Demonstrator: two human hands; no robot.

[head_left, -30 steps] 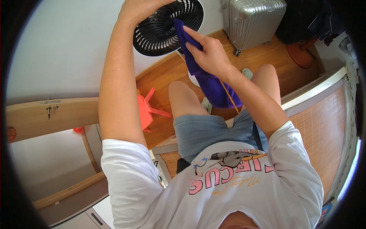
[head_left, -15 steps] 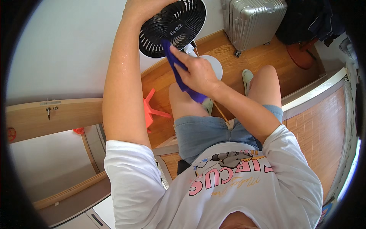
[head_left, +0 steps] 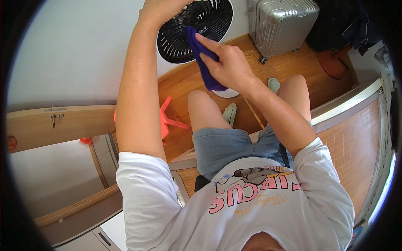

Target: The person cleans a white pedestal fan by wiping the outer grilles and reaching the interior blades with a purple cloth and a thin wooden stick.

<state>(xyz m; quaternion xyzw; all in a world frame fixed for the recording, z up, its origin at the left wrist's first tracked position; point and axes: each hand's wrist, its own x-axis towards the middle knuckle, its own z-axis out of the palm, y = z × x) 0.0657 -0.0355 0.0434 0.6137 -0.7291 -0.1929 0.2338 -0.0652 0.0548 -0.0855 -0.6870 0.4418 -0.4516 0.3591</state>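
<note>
A fan [head_left: 220,19] with a black round grille and white rim faces me in the upper middle. Its white round base [head_left: 226,93] shows on the floor below my right hand. My left hand [head_left: 166,7] lies against the upper left of the fan's rim; the frame's top edge cuts off its fingers. In my right hand [head_left: 231,65] is a purple cloth [head_left: 206,72], pressed against the grille by the fingers, with its lower part hanging down. A thin brown stick [head_left: 254,113] slants out below this hand; its upper end is hidden.
A silver suitcase [head_left: 284,29] stands at the upper right, near a dark red round base [head_left: 331,65]. On the left, an orange-red plastic stool [head_left: 166,119] sits partly behind my left forearm, near a wooden door edge [head_left: 83,125]. A wood-topped panel [head_left: 351,146] borders the right.
My right hand and the purple cloth have moved slightly up and right across the grille. The fan's head has shifted a little to the right in view, and the stick has moved with my right hand.
</note>
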